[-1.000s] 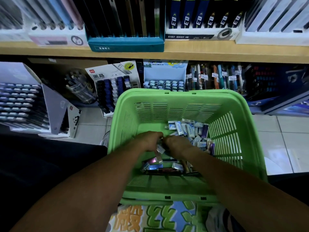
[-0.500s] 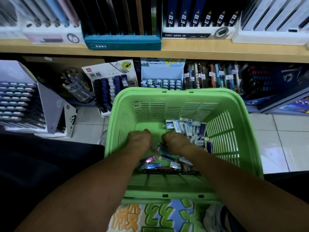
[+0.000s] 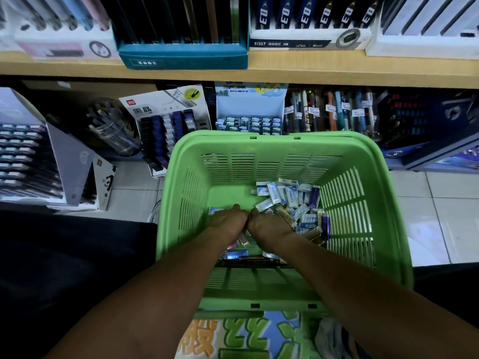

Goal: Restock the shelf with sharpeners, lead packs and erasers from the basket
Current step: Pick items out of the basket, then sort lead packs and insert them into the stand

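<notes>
Basket: a green slotted plastic basket [image 3: 363,156] fills the middle of the frame, its far rim just in front of the lower shelf.
Basket contents: a heap of small stationery packs [image 3: 290,200] lies on the basket floor, mostly toward its right side; many are white and blue wrapped erasers, with a few purple and gold ones among them. More small packs, pink, blue and silver [image 3: 237,251], lie in the near part under the forearms.
Left hand: the left hand [image 3: 228,221] is down in the pile, knuckles up, fingers curled under; what it grasps, if anything, is hidden, so I cannot tell.
Right hand: the right hand [image 3: 269,225] sits just beside the left, touching it at the knuckles, fingers curled down into the packs; its grasp is hidden too, so I cannot tell.
Lower shelf: above the basket stand a white display box of small erasers [image 3: 250,112], a tilted box of dark lead packs [image 3: 168,120] to its left, and a row of price-tagged pens [image 3: 331,112] to its right.
Upper shelf: a wooden shelf board [image 3: 311,69] crosses the top of the frame, carrying a teal box [image 3: 184,58] and white pencil display boxes.
Floor: pale tiles [image 3: 440,203] show at the right.
</notes>
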`<control>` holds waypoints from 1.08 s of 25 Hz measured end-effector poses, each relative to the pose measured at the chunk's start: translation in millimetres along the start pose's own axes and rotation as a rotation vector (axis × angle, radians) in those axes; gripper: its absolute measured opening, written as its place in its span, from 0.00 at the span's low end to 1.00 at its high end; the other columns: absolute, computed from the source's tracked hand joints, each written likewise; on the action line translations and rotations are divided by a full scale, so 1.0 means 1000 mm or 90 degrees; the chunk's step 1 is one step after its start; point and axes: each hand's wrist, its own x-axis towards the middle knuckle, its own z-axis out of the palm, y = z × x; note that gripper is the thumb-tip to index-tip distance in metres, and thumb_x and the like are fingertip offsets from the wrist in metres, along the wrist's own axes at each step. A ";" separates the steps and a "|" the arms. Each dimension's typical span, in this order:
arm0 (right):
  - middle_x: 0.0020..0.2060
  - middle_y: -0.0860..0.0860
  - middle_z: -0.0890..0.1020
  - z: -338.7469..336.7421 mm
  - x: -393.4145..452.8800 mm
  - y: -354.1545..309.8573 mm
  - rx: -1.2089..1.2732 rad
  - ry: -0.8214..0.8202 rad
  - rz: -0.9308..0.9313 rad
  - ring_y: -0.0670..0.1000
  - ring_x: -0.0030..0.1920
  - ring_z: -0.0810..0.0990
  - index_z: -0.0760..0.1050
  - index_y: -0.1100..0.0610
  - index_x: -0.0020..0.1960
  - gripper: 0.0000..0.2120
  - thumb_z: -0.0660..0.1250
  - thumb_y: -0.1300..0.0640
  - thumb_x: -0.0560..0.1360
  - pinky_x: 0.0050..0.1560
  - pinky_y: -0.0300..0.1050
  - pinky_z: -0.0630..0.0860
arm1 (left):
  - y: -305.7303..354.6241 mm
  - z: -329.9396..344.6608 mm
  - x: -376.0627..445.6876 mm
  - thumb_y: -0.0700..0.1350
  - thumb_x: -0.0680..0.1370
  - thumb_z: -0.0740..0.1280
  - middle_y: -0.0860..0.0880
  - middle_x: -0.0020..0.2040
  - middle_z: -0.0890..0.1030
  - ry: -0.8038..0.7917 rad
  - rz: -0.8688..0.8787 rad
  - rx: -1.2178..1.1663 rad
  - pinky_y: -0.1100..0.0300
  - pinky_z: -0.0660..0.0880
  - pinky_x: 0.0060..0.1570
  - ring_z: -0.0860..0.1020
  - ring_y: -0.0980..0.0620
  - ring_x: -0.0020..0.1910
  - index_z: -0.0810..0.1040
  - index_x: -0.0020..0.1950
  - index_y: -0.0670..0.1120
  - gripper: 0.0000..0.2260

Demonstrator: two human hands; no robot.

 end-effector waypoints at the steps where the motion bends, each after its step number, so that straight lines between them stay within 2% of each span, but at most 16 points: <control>1: 0.58 0.60 0.77 0.001 0.000 0.001 0.016 -0.005 -0.003 0.60 0.53 0.82 0.71 0.63 0.67 0.21 0.66 0.70 0.74 0.48 0.51 0.78 | 0.002 0.001 0.002 0.52 0.81 0.55 0.44 0.67 0.74 -0.008 -0.009 -0.004 0.55 0.70 0.56 0.75 0.41 0.63 0.74 0.66 0.49 0.17; 4: 0.59 0.60 0.77 -0.001 0.000 -0.002 0.066 -0.027 0.002 0.60 0.55 0.81 0.73 0.61 0.66 0.21 0.66 0.71 0.74 0.50 0.51 0.78 | 0.006 0.000 0.002 0.48 0.81 0.60 0.43 0.67 0.74 -0.020 -0.044 -0.016 0.55 0.72 0.55 0.77 0.41 0.61 0.75 0.67 0.47 0.15; 8: 0.61 0.59 0.76 -0.001 -0.001 -0.005 0.087 -0.025 0.007 0.60 0.57 0.81 0.73 0.59 0.68 0.20 0.65 0.69 0.77 0.48 0.50 0.75 | 0.008 -0.005 0.001 0.42 0.79 0.65 0.42 0.60 0.77 -0.012 -0.049 0.004 0.52 0.74 0.58 0.78 0.43 0.60 0.77 0.63 0.45 0.12; 12: 0.58 0.58 0.81 0.004 -0.001 -0.003 0.073 -0.041 0.000 0.59 0.54 0.82 0.78 0.59 0.62 0.16 0.65 0.68 0.76 0.54 0.52 0.79 | 0.011 0.002 0.000 0.37 0.77 0.68 0.44 0.58 0.80 -0.043 -0.033 -0.012 0.55 0.74 0.55 0.80 0.45 0.57 0.77 0.60 0.46 0.12; 15: 0.54 0.55 0.81 0.003 -0.002 0.001 0.064 -0.045 0.013 0.56 0.53 0.82 0.78 0.56 0.59 0.13 0.66 0.65 0.76 0.47 0.48 0.77 | 0.007 0.000 -0.001 0.36 0.77 0.68 0.44 0.61 0.79 -0.129 -0.019 -0.080 0.54 0.75 0.56 0.79 0.44 0.58 0.75 0.65 0.45 0.17; 17: 0.50 0.54 0.80 -0.002 0.000 0.010 0.180 -0.049 0.072 0.54 0.52 0.81 0.78 0.56 0.55 0.09 0.69 0.61 0.75 0.42 0.43 0.72 | 0.002 -0.005 0.001 0.37 0.78 0.65 0.44 0.58 0.79 -0.173 -0.039 -0.136 0.53 0.76 0.54 0.79 0.44 0.56 0.75 0.63 0.45 0.14; 19: 0.40 0.53 0.80 -0.018 0.000 0.027 0.366 -0.055 0.127 0.51 0.41 0.81 0.79 0.59 0.46 0.05 0.73 0.58 0.74 0.36 0.39 0.71 | -0.001 -0.019 0.002 0.39 0.78 0.63 0.42 0.49 0.80 -0.170 -0.055 -0.198 0.53 0.77 0.45 0.81 0.42 0.50 0.75 0.55 0.44 0.08; 20: 0.35 0.53 0.80 -0.029 -0.003 0.036 0.474 -0.057 0.144 0.49 0.35 0.80 0.79 0.61 0.42 0.07 0.75 0.58 0.73 0.34 0.39 0.73 | -0.003 -0.028 0.003 0.39 0.77 0.62 0.42 0.45 0.79 -0.165 -0.063 -0.261 0.52 0.78 0.40 0.82 0.42 0.45 0.75 0.53 0.42 0.06; 22: 0.29 0.54 0.80 -0.054 -0.015 0.053 0.683 -0.037 0.158 0.48 0.29 0.77 0.80 0.64 0.39 0.09 0.76 0.59 0.72 0.33 0.41 0.74 | 0.001 -0.050 -0.003 0.36 0.78 0.61 0.41 0.41 0.78 -0.161 -0.078 -0.441 0.54 0.79 0.34 0.82 0.45 0.37 0.75 0.54 0.37 0.07; 23: 0.28 0.54 0.79 -0.070 -0.024 0.060 0.757 -0.023 0.153 0.49 0.29 0.76 0.79 0.63 0.38 0.09 0.76 0.60 0.72 0.33 0.42 0.73 | 0.004 -0.063 -0.010 0.34 0.78 0.62 0.39 0.42 0.79 -0.158 -0.077 -0.540 0.52 0.81 0.35 0.82 0.44 0.37 0.75 0.55 0.33 0.08; 25: 0.34 0.56 0.80 -0.096 -0.042 0.072 0.835 -0.003 0.131 0.53 0.35 0.77 0.80 0.62 0.41 0.10 0.77 0.56 0.72 0.38 0.47 0.72 | 0.014 -0.090 -0.026 0.31 0.77 0.64 0.33 0.48 0.80 -0.131 -0.054 -0.710 0.42 0.82 0.47 0.82 0.41 0.42 0.75 0.58 0.29 0.10; 26: 0.38 0.56 0.81 -0.113 -0.054 0.076 0.834 0.011 0.130 0.54 0.39 0.78 0.80 0.61 0.45 0.12 0.78 0.53 0.71 0.41 0.49 0.73 | 0.019 -0.105 -0.035 0.30 0.78 0.64 0.32 0.51 0.80 -0.104 -0.036 -0.763 0.41 0.81 0.51 0.82 0.42 0.43 0.75 0.58 0.29 0.10; 27: 0.41 0.55 0.83 -0.127 -0.066 0.080 0.835 0.036 0.138 0.54 0.41 0.80 0.80 0.59 0.47 0.14 0.78 0.52 0.70 0.43 0.48 0.76 | 0.025 -0.121 -0.047 0.30 0.78 0.64 0.33 0.52 0.81 -0.071 -0.022 -0.794 0.45 0.82 0.49 0.83 0.45 0.42 0.75 0.57 0.31 0.08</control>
